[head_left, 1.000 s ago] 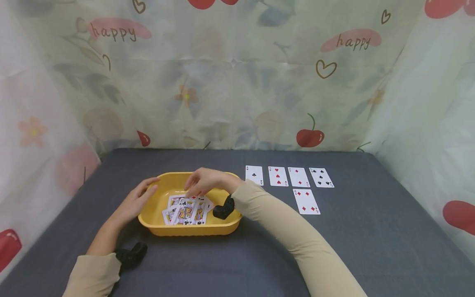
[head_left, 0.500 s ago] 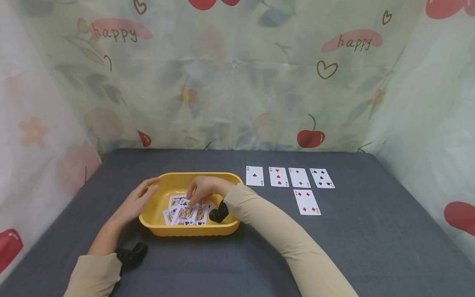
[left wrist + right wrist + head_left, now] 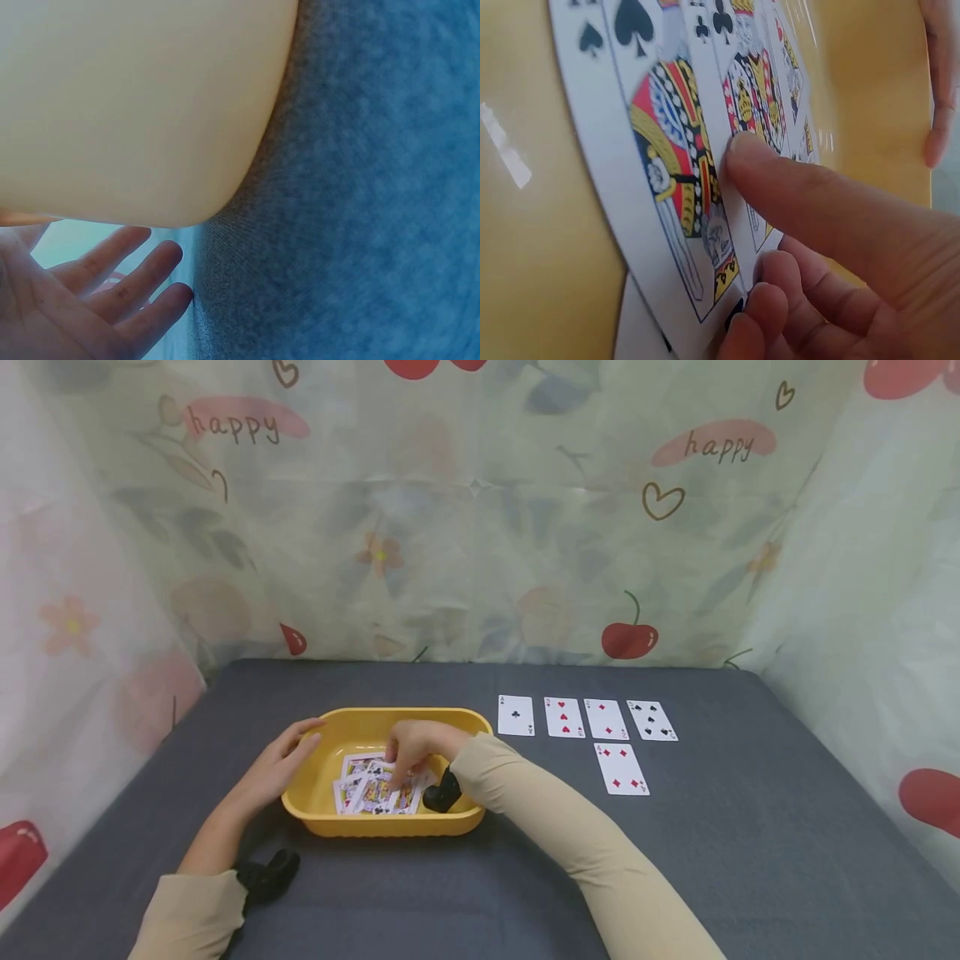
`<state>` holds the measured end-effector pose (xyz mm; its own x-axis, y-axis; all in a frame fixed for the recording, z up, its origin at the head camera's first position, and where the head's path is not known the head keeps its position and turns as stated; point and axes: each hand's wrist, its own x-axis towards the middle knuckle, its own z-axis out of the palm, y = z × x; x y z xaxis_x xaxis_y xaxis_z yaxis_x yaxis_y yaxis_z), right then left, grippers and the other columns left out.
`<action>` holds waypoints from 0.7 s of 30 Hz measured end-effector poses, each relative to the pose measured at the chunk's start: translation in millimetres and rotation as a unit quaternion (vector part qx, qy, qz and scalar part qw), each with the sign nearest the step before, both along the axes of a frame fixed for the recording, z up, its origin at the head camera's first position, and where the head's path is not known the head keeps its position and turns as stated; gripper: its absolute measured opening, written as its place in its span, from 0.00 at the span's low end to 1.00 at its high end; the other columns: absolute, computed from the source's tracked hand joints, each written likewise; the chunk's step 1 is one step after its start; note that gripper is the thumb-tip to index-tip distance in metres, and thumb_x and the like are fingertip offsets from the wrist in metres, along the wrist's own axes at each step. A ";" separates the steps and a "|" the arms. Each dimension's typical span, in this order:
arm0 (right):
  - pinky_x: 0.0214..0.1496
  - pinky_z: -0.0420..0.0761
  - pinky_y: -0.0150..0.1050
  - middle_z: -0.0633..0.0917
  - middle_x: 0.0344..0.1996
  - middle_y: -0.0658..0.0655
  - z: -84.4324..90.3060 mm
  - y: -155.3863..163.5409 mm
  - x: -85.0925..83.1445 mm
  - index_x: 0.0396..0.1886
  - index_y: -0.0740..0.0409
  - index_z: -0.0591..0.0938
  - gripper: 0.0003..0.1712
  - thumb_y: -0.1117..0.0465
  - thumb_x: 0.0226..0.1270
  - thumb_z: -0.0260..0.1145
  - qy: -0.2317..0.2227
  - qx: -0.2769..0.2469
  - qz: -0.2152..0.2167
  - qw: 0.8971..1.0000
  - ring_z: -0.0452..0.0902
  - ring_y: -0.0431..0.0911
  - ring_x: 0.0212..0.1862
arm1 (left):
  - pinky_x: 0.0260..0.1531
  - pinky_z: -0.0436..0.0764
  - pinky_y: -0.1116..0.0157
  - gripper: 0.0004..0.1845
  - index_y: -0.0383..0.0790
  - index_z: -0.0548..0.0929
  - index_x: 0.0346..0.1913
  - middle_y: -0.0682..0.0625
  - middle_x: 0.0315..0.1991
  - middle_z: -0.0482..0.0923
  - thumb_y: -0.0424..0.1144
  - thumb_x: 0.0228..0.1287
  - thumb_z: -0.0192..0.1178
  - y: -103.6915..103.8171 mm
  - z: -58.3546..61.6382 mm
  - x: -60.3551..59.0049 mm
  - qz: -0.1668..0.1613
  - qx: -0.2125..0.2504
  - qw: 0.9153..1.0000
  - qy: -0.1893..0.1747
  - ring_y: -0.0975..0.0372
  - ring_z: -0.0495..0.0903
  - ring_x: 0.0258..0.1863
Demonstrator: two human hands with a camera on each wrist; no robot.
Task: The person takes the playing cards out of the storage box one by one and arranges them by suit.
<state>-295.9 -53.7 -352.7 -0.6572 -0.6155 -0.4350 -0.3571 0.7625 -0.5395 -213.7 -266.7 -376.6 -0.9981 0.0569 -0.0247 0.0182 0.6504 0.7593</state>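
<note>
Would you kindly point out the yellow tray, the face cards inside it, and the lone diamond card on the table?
yellow tray [image 3: 390, 822], head view, on its bare front wall.
face cards [image 3: 367, 793], head view, on the middle of the fanned pile.
diamond card [image 3: 621, 768], head view, on the card's centre.

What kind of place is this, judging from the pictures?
Probably a small curtained-off tabletop booth, not a lived-in room: printed "happy" cherry sheets hang on three sides of a grey cloth-covered table, which holds only a yellow tray of cards and five laid-out cards.
</note>
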 end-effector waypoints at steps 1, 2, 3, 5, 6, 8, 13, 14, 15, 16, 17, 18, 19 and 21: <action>0.27 0.68 0.28 0.72 0.28 0.49 0.1 0.2 0.3 0.36 0.58 0.76 0.17 0.62 0.49 0.75 0.001 0.002 0.001 1.000 0.66 0.38 0.25 | 0.49 0.71 0.55 0.32 0.41 0.57 0.70 0.34 0.61 0.63 0.57 0.72 0.37 -0.1 -0.1 -0.1 0.000 0.000 1.000 0.001 0.47 0.68 0.55; 0.26 0.67 0.28 0.72 0.28 0.49 0.2 0.2 0.5 0.35 0.58 0.76 0.17 0.61 0.49 0.75 0.003 0.004 0.001 1.000 0.65 0.38 0.24 | 0.49 0.71 0.55 0.32 0.41 0.57 0.70 0.34 0.61 0.63 0.57 0.72 0.37 -0.2 -0.3 -0.1 0.000 -0.001 1.000 0.002 0.47 0.69 0.55; 0.26 0.67 0.29 0.72 0.27 0.49 0.0 0.2 0.6 0.34 0.57 0.76 0.17 0.61 0.48 0.75 0.000 0.003 0.000 1.000 0.65 0.38 0.24 | 0.49 0.71 0.55 0.32 0.41 0.57 0.70 0.34 0.61 0.64 0.57 0.72 0.37 -0.3 -0.5 -0.2 0.000 -0.001 1.000 0.002 0.47 0.69 0.55; 0.26 0.66 0.29 0.73 0.27 0.49 -0.1 0.2 0.5 0.33 0.57 0.76 0.16 0.60 0.49 0.75 -0.005 0.002 0.002 1.000 0.64 0.38 0.23 | 0.49 0.71 0.55 0.32 0.41 0.57 0.70 0.34 0.61 0.63 0.57 0.72 0.37 -0.3 -0.8 -0.3 0.001 -0.001 1.000 0.002 0.47 0.68 0.55; 0.26 0.66 0.29 0.73 0.27 0.49 0.1 0.3 0.3 0.33 0.56 0.76 0.16 0.60 0.49 0.75 -0.006 0.000 0.004 1.000 0.64 0.38 0.23 | 0.50 0.71 0.55 0.32 0.41 0.57 0.70 0.34 0.61 0.63 0.58 0.72 0.37 -0.3 -0.9 -0.4 0.002 -0.001 1.000 0.001 0.47 0.68 0.55; 0.27 0.67 0.29 0.74 0.28 0.49 0.7 0.7 -0.3 0.33 0.56 0.77 0.16 0.60 0.49 0.75 -0.006 -0.006 0.010 1.000 0.65 0.38 0.24 | 0.50 0.70 0.54 0.32 0.41 0.57 0.70 0.34 0.61 0.63 0.58 0.72 0.37 0.1 -1.1 -0.5 0.003 -0.001 1.000 0.000 0.46 0.68 0.56; 0.30 0.68 0.28 0.74 0.28 0.48 1.7 2.7 -3.9 0.34 0.56 0.77 0.14 0.59 0.51 0.73 0.017 -0.027 0.031 0.999 0.66 0.38 0.28 | 0.53 0.68 0.50 0.32 0.41 0.56 0.70 0.34 0.63 0.61 0.57 0.72 0.37 1.3 -0.6 -0.4 0.004 0.001 1.000 -0.004 0.45 0.66 0.58; 0.30 0.68 0.28 0.73 0.27 0.48 1.9 3.3 -4.9 0.33 0.57 0.77 0.14 0.59 0.52 0.73 0.018 -0.032 0.031 0.999 0.66 0.39 0.27 | 0.54 0.68 0.49 0.32 0.41 0.56 0.70 0.34 0.63 0.61 0.57 0.72 0.37 1.4 -0.4 -0.2 0.004 0.000 1.000 -0.005 0.45 0.66 0.58; 0.30 0.68 0.28 0.73 0.27 0.48 2.5 4.2 -5.8 0.34 0.57 0.77 0.14 0.60 0.52 0.73 0.019 -0.037 0.031 0.999 0.66 0.38 0.27 | 0.54 0.68 0.49 0.32 0.41 0.56 0.70 0.34 0.64 0.61 0.57 0.72 0.37 1.5 -0.3 -0.2 0.004 0.001 1.000 -0.005 0.45 0.66 0.58; 0.30 0.68 0.28 0.73 0.26 0.48 3.3 5.2 -6.6 0.33 0.57 0.77 0.13 0.60 0.53 0.73 0.020 -0.041 0.029 0.999 0.66 0.38 0.27 | 0.54 0.68 0.49 0.32 0.41 0.56 0.70 0.34 0.64 0.61 0.57 0.72 0.37 1.4 -0.2 -0.1 0.004 0.001 1.000 -0.005 0.45 0.66 0.58; 0.29 0.68 0.28 0.73 0.26 0.48 4.3 6.2 -7.3 0.33 0.58 0.77 0.13 0.60 0.53 0.72 0.022 -0.045 0.027 0.998 0.67 0.38 0.27 | 0.54 0.68 0.49 0.31 0.41 0.56 0.70 0.34 0.63 0.61 0.57 0.72 0.37 1.3 -0.1 -0.1 0.004 0.001 1.000 -0.005 0.45 0.66 0.58; 0.29 0.68 0.28 0.73 0.26 0.49 5.5 7.2 -8.0 0.34 0.58 0.77 0.13 0.60 0.53 0.72 0.018 -0.049 0.024 0.998 0.67 0.38 0.26 | 0.54 0.68 0.50 0.31 0.41 0.56 0.70 0.34 0.63 0.61 0.57 0.72 0.37 1.2 -0.1 -0.1 0.004 0.001 1.000 -0.004 0.45 0.66 0.57; 0.29 0.68 0.28 0.74 0.26 0.49 6.9 8.3 -8.3 0.34 0.59 0.77 0.12 0.61 0.54 0.72 0.013 -0.056 0.021 0.998 0.67 0.39 0.26 | 0.53 0.68 0.50 0.31 0.41 0.56 0.70 0.34 0.63 0.61 0.57 0.72 0.37 1.2 -0.2 -0.1 0.004 0.001 1.000 -0.004 0.45 0.66 0.57; 0.30 0.70 0.29 0.75 0.27 0.49 9.8 10.4 -8.9 0.35 0.59 0.78 0.12 0.62 0.54 0.71 0.008 -0.067 0.010 0.998 0.69 0.39 0.26 | 0.52 0.69 0.51 0.31 0.42 0.56 0.71 0.34 0.62 0.62 0.57 0.72 0.37 1.0 -0.4 -0.2 0.004 0.001 1.000 -0.004 0.46 0.67 0.56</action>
<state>-304.8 -43.3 -342.9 -0.6500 -0.6812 -0.3369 -0.3814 0.6759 -0.6306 -213.8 -265.7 -376.9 -0.9983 0.0489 -0.0326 0.0070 0.6495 0.7604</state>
